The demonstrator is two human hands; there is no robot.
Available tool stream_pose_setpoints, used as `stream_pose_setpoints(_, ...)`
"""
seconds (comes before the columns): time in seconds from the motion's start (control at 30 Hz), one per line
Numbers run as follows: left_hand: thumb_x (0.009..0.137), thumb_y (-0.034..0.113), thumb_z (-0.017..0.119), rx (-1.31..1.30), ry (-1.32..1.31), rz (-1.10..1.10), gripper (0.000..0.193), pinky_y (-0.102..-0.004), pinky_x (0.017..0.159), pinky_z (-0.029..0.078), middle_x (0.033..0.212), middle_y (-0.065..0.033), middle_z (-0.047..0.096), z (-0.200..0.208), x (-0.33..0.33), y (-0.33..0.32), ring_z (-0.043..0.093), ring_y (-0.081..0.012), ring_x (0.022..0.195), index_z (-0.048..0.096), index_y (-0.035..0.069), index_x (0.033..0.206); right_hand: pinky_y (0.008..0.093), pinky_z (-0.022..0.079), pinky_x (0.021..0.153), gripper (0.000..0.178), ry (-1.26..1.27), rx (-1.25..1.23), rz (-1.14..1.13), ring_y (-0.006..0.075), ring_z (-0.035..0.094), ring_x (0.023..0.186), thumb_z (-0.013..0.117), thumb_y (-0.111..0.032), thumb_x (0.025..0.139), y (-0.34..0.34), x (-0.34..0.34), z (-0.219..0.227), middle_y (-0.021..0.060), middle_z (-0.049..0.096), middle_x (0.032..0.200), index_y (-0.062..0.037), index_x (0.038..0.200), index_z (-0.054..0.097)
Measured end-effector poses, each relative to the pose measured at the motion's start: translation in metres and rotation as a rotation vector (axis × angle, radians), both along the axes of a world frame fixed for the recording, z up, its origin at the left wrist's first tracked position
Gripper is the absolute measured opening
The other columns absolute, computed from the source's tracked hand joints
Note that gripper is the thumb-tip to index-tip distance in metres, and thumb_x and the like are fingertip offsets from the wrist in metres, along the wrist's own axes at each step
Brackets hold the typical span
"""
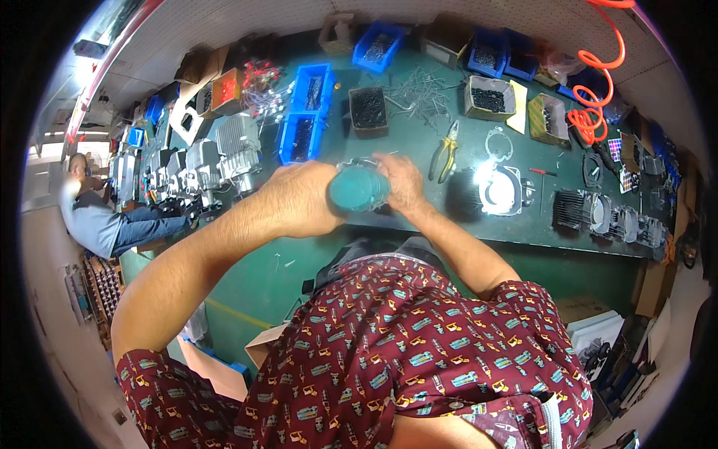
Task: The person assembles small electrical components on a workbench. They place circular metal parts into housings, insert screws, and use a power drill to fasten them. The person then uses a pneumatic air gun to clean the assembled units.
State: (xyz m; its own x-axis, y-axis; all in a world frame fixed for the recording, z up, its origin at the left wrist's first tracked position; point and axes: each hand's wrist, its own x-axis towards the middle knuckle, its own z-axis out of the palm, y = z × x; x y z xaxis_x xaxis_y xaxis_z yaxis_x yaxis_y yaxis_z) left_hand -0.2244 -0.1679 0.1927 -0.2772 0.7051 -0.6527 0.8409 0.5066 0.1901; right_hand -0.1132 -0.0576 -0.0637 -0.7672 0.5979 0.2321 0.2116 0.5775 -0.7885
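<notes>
My left hand is closed around a teal round-ended tool, seen nearly end-on, so its lower part is hidden; it resembles a power drill. Close against its right side is my right hand, fingers curled. What those fingers hold is hidden behind the tool and the hand. Both hands are at the bench's front edge, in front of my body. To their right lie yellow-and-black pliers and a round metal housing under a bright glare.
The green bench carries blue bins, a box of dark small parts, loose thin rods and finned castings. An orange coiled hose hangs at right. Another person sits at far left.
</notes>
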Motion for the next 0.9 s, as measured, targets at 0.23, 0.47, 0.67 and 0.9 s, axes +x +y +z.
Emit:
stream_pose_setpoints(0.23, 0.078, 0.028, 0.078, 0.105, -0.095, 0.099, 0.039, -0.0413, 0.086, 0.054, 0.093, -0.0158, 0.072, 0.007, 0.007, -0.027, 0.069, -0.0294, 0.089, 0.067, 0.007, 0.110, 0.0484, 0.049, 0.089, 0.028, 0.016, 0.028, 0.042, 0.0382, 0.062, 0.098, 0.051, -0.021, 0.092, -0.007, -0.005, -0.010, 0.0154, 0.069, 0.107, -0.0102, 0.114, 0.065)
stream_pose_setpoints(0.47, 0.085, 0.023, 0.076, 0.498, -0.294, 0.434, 0.044, -0.0336, 0.089, 0.051, 0.106, -0.0095, 0.070, 0.064, -0.026, -0.091, 0.065, -0.0183, 0.096, 0.062, 0.006, 0.123, 0.0454, 0.048, 0.093, 0.031, 0.092, 0.194, -0.092, 0.0356, 0.062, 0.104, 0.058, -0.020, 0.092, 0.000, 0.003, 0.006, 0.0159, 0.069, 0.110, -0.0087, 0.121, 0.064)
stream_pose_setpoints(0.67, 0.090, 0.017, 0.073, 0.887, -0.226, 0.648, 0.037, -0.0310, 0.087, 0.050, 0.108, -0.0043, 0.067, -0.013, -0.045, -0.207, 0.060, -0.0120, 0.097, 0.061, 0.002, 0.122, 0.0408, 0.052, 0.085, 0.024, 0.280, -0.135, 0.316, 0.0339, 0.065, 0.096, 0.068, -0.009, 0.085, -0.098, -0.011, 0.072, 0.0145, 0.069, 0.100, -0.0039, 0.109, 0.066)
stream_pose_setpoints(0.9, 0.091, 0.026, 0.072, 0.905, -0.183, 0.912, 0.034, -0.0345, 0.080, 0.049, 0.101, -0.0054, 0.065, -0.088, -0.032, -0.296, 0.059, -0.0176, 0.090, 0.064, 0.003, 0.116, 0.0449, 0.051, 0.091, 0.034, -0.261, -0.081, 0.425, 0.0380, 0.059, 0.107, 0.064, -0.009, 0.085, -0.175, -0.105, -0.087, 0.0179, 0.058, 0.116, -0.0064, 0.119, 0.061)
